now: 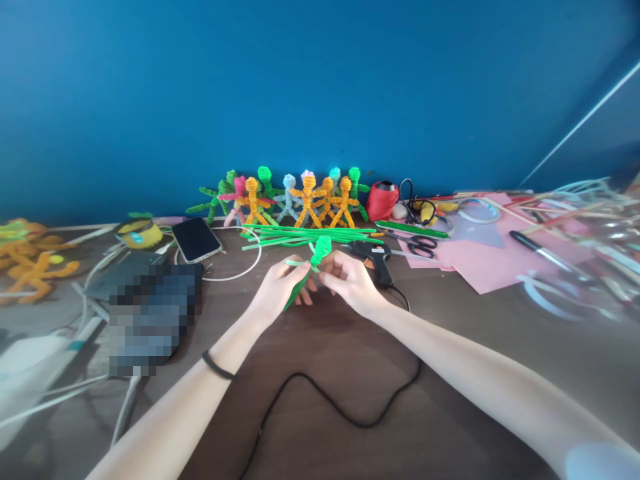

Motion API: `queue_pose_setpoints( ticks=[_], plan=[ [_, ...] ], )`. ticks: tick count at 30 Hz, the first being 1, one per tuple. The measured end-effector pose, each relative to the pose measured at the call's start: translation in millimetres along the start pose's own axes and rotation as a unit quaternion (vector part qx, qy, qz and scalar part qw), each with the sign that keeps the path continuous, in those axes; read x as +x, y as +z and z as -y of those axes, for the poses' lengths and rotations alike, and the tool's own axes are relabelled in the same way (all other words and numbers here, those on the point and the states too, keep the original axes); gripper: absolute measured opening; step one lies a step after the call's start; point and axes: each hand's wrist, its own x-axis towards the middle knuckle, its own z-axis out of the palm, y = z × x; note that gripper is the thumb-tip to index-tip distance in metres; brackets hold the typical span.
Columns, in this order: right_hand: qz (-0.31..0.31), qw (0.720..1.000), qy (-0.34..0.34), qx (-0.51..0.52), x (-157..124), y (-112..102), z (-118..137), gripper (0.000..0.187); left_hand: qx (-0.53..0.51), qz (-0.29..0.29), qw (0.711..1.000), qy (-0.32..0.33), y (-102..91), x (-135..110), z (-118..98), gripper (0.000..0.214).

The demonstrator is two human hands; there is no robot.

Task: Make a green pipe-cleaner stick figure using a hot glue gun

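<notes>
Between my hands is a green pipe-cleaner figure (pixel 321 249) with a coiled, rounded head pointing up. My left hand (pixel 283 287) pinches it just below the head, and green stems hang down past those fingers. My right hand (pixel 350 283) closes on the figure's other side, thumb and fingertips at a short green end. Part of the figure is hidden behind my fingers. Just beyond lie several loose green pipe cleaners (pixel 280 235). Finished-looking pipe-cleaner figures (pixel 307 200) in orange, green, pink and pale blue lean along the blue wall.
A black glue gun (pixel 380 263) lies right of my hands, its cord (pixel 345 419) looping across the table. Scissors (pixel 423 247), pink paper (pixel 480 263) and a marker (pixel 537 247) are farther right. At left are a phone (pixel 197 239), cables and orange figures (pixel 37 270).
</notes>
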Motion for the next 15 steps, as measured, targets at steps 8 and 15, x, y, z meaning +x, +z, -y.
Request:
queue_pose_setpoints(
  ticks=[8, 15],
  plan=[
    [0.015, 0.999, 0.023, 0.029, 0.9, 0.8, 4.3, 0.015, -0.061, -0.002, 0.998, -0.035, -0.5, 0.3, -2.9, 0.023],
    [0.010, 0.998, 0.032, 0.055, 0.8, 1.9, 4.9, 0.013, -0.056, -0.018, 0.998, -0.036, 1.4, -0.9, -4.0, 0.021]
  ],
)
